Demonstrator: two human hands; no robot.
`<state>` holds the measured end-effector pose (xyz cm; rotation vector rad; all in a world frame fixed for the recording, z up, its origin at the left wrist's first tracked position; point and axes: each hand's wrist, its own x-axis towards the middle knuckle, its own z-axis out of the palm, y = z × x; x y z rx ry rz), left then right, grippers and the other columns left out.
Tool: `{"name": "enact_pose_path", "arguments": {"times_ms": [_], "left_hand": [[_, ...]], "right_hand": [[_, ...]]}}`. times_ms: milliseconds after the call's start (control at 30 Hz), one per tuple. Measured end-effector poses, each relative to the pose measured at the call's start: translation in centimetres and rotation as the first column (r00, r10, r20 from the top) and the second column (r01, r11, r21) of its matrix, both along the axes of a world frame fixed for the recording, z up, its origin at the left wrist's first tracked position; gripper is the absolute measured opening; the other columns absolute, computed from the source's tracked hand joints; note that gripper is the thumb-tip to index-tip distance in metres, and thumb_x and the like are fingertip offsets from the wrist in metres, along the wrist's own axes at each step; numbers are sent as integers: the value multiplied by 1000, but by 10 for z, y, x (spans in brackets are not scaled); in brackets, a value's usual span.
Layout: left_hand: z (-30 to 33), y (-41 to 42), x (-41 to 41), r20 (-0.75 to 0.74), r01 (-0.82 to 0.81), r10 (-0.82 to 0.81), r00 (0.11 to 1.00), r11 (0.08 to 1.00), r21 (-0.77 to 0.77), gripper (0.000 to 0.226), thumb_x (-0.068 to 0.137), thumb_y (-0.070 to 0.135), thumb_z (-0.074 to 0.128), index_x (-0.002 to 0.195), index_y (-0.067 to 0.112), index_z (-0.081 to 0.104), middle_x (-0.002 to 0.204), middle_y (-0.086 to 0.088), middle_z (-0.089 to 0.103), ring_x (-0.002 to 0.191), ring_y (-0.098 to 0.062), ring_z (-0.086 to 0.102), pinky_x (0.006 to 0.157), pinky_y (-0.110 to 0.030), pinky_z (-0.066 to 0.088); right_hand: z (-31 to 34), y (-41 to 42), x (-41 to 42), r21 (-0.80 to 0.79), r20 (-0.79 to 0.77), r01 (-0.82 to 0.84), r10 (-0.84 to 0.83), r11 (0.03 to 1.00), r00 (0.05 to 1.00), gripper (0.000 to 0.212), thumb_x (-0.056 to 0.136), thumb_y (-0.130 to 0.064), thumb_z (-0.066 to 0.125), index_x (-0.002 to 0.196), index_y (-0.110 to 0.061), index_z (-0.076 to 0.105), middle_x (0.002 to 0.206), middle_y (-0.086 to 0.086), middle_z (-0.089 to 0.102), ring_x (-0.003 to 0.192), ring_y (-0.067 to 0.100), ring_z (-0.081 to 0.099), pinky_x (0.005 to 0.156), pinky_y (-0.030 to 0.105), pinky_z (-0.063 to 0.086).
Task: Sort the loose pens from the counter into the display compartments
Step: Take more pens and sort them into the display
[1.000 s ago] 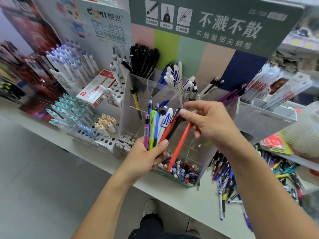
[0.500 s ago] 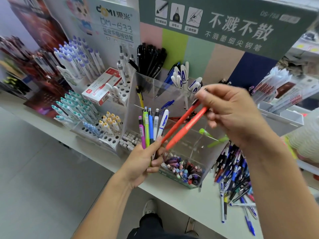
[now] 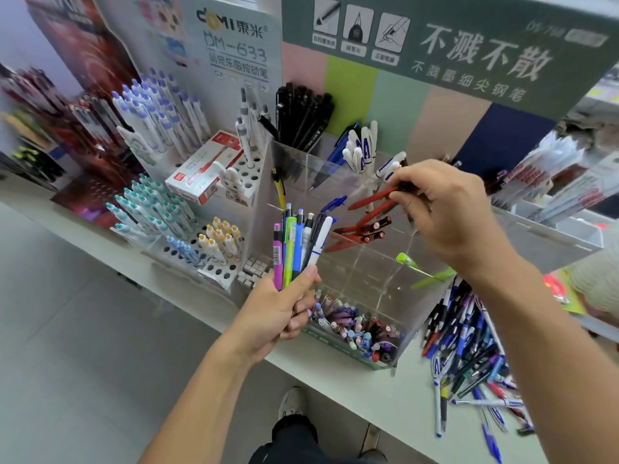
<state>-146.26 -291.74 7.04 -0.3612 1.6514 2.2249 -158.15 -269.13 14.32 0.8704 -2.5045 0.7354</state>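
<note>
Left hand (image 3: 281,309) grips a mixed pen bundle (image 3: 298,246); at 2 o'clock, right hand (image 3: 445,212) pinches red pens (image 3: 371,200) over the clear display (image 3: 361,269).

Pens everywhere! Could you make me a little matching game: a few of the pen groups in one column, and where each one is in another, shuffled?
Things:
1. Red pens
2. Mixed bunch with the pink and green pens
3. Black pens
4. Loose pile of pens

Places:
A. Lying on the counter, right of the clear display box
B. Pinched by the right hand over a compartment
C. Standing in the back left compartment
D. Gripped upright in the left hand

Pairs: 1-B, 2-D, 3-C, 4-A
</note>
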Motion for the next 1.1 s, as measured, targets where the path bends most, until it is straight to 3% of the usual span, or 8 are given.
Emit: {"name": "enact_pose_path", "arguments": {"times_ms": [233,433,533,633,733,933,1033,1100], "left_hand": [[3,2,-1,-21,-1,1,1000,1000,-19,30,91,40,62,98,12,70,57,-2,47,43,-12,38,36,-20,29],[8,9,-3,-88,9,-11,996,1000,-21,19,96,28,62,101,22,78,63,-6,59,44,-10,42,38,-18,32],[10,10,-3,-89,22,-20,996,999,25,20,96,29,61,101,19,77,61,-3,52,42,-9,34,37,-17,28],[14,13,-3,-85,94,-92,992,995,19,23,91,33,64,96,16,77,58,-2,47,41,-9,31,38,-18,22],[16,17,-3,-74,163,-161,984,987,17,24,85,37,68,96,17,77,57,-1,45,41,-9,30,38,-18,22],[15,11,-1,-52,122,-124,991,992,-41,40,81,37,70,99,1,65,56,1,38,43,-9,29,38,-17,24],[16,5,-3,-62,-36,40,997,997,62,30,87,35,67,90,8,54,57,2,34,42,-8,27,36,-16,24],[20,0,-7,-35,-118,124,992,983,140,27,88,37,65,86,13,53,58,3,33,41,-6,26,34,-15,23]], "right_hand": [[-14,-11,10,255,199,-130,79,958,977,14,87,0,72,97,-9,74,95,6,69,86,27,64,81,45,55],[-19,-29,15,313,285,60,-154,948,946,22,96,-10,62,114,-19,71,108,1,70,104,24,62,91,41,50],[-6,-30,38,55,323,187,-194,981,926,23,96,-24,66,118,-20,71,111,-5,69,97,12,61,87,29,51],[0,-37,55,-323,664,242,37,915,747,17,92,-34,70,89,-18,76,68,-7,63,60,13,52,58,29,44],[-5,-34,53,-394,766,301,129,868,630,32,92,-30,71,79,-1,69,63,8,41,59,19,33,54,28,29],[30,-21,41,-588,614,328,144,740,776,16,96,-15,67,88,-2,73,71,7,66,62,12,57,58,22,49],[70,-25,25,-758,300,197,65,621,952,10,98,-11,65,91,-6,69,73,5,69,64,17,67,61,27,57],[88,-39,10,-758,92,55,23,650,995,9,97,-11,66,96,-3,67,78,7,69,68,20,71,64,31,59]]}}
